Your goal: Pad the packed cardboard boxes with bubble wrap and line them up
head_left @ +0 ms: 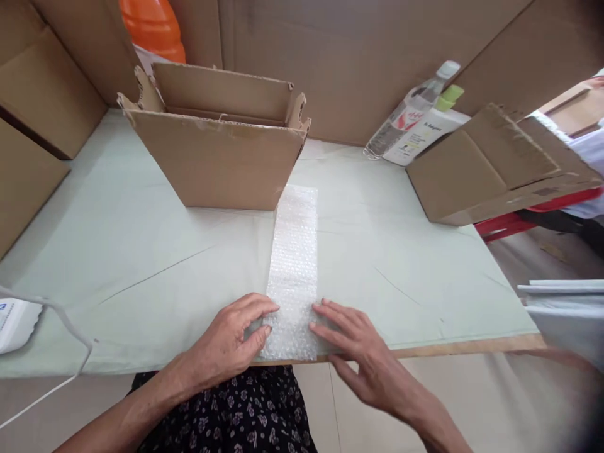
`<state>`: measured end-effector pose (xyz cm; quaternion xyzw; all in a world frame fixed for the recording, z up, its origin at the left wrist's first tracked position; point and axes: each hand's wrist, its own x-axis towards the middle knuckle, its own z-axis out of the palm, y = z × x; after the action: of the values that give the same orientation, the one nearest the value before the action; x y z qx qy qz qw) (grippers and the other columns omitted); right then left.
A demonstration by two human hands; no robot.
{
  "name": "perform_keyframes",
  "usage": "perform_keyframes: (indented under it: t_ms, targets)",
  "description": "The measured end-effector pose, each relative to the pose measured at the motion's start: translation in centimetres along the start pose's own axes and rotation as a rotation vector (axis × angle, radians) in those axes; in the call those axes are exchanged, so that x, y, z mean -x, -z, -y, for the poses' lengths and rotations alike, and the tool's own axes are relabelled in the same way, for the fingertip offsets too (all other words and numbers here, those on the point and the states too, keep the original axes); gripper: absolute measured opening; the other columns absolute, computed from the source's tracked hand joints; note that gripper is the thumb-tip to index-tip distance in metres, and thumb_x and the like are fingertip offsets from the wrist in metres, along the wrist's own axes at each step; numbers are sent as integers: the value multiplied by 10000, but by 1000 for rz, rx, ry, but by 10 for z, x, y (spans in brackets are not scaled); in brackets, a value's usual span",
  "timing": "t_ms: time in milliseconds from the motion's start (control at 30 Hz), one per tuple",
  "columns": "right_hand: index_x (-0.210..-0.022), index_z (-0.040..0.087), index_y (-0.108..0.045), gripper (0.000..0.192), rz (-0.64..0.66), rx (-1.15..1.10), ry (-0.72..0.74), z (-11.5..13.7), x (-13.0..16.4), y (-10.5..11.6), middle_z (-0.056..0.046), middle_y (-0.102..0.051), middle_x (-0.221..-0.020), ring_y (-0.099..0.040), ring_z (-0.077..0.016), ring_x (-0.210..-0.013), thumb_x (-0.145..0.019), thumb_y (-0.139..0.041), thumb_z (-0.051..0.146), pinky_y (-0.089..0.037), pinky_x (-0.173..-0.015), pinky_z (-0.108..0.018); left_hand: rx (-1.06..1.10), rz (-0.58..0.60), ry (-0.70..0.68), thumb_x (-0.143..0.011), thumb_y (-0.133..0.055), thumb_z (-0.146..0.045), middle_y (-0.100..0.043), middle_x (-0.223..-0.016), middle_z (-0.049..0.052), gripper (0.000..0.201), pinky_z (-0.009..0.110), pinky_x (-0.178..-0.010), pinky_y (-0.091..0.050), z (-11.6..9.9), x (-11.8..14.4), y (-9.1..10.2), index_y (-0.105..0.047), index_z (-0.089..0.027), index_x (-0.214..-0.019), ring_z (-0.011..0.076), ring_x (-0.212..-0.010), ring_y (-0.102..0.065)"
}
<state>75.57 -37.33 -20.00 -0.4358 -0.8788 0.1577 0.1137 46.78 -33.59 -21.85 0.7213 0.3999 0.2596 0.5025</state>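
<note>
A long strip of bubble wrap [293, 264] lies flat on the pale green table [141, 251], running from the near edge towards the open cardboard box [217, 157]. My left hand [231, 340] pinches the strip's near left edge between thumb and fingers. My right hand [353, 343] rests with spread fingers on the strip's near right edge. Something small may lie under the wrap at my fingers; I cannot tell.
A flattened cardboard box [495, 167] lies at the right, with a clear bottle [410, 110] and a white tube with a green cap [425, 129] behind it. Cardboard walls surround the table. A white device [14, 321] with a cable sits at the left edge.
</note>
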Motion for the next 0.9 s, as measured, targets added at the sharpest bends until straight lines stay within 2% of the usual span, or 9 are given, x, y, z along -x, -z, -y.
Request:
perform_keyframes:
  t_ms: [200,300,367,433,533,633,700,800,900]
  targets:
    - [-1047,261,-711,241,-298,-66,-88,21,-5,-34,-79,-745,-1229,-681,-246,-1166,-967,-528,127,-578,-908,-425,-86,13,28,-817,-447,-53,-738,-1045,57,514,326,-770,-575,-4,-7,10,-681,-241,-1234,190,-853,-670]
    - [-1012,263,-676,189,-398,-283,-288,19,-18,-35,-33,-774,-982,-729,-191,-884,-1010,-494,209,-595,-744,-323,-56,54,77,-760,-465,-41,-685,-1239,65,698,268,-610,-536,-9,-2,17,-577,-302,-1398,153,-736,-628]
    - [-988,259,-667,184,-405,-401,-440,16,-26,-34,-7,-743,-829,-697,-164,-707,-1023,-489,283,-567,-614,-272,-27,51,117,-800,-519,-94,-627,-1356,82,727,269,-603,-535,-9,-3,15,-475,-323,-1489,156,-767,-635]
    - [-972,253,-669,191,-417,-458,-503,13,-34,-34,5,-718,-761,-670,-157,-633,-1019,-500,328,-545,-560,-261,-37,-28,127,-867,-555,-192,-661,-1282,95,626,310,-707,-560,-7,-10,8,-477,-278,-1482,197,-887,-660]
    - [-1129,254,-653,179,-549,-351,-481,8,-38,-36,-31,-749,-917,-711,-191,-779,-999,-540,302,-586,-691,-314,-153,-217,113,-913,-538,-251,-702,-982,61,483,374,-817,-544,2,-26,-5,-550,-221,-1395,223,-896,-655]
    - [-1304,285,-582,358,-670,-94,-339,7,-34,-38,-81,-731,-1122,-698,-246,-1026,-955,-608,214,-567,-872,-413,-307,-311,58,-887,-553,-214,-656,-837,16,519,365,-784,-520,11,-39,-13,-532,-226,-1405,208,-795,-627]
    - [-1331,277,-572,418,-595,19,-205,8,-31,-38,-113,-707,-1229,-661,-278,-1155,-929,-641,185,-536,-932,-452,-392,-325,20,-874,-565,-192,-644,-811,8,552,361,-774,-512,15,-43,-15,-511,-227,-1422,210,-782,-615]
    - [-1277,225,-617,336,-399,103,-94,8,-34,-40,-145,-660,-1367,-596,-313,-1295,-943,-633,195,-502,-975,-476,-483,-350,-28,-890,-565,-178,-656,-846,28,552,382,-798,-521,16,-44,-15,-486,-210,-1436,226,-810,-619]
    - [-1174,224,-671,233,-355,98,-75,2,-42,-42,-103,-719,-1291,-639,-276,-1249,-983,-563,146,-496,-949,-448,-487,-383,-117,-927,-596,-238,-663,-1156,112,545,426,-915,-533,11,-39,-11,-456,-211,-1453,266,-1050,-636]
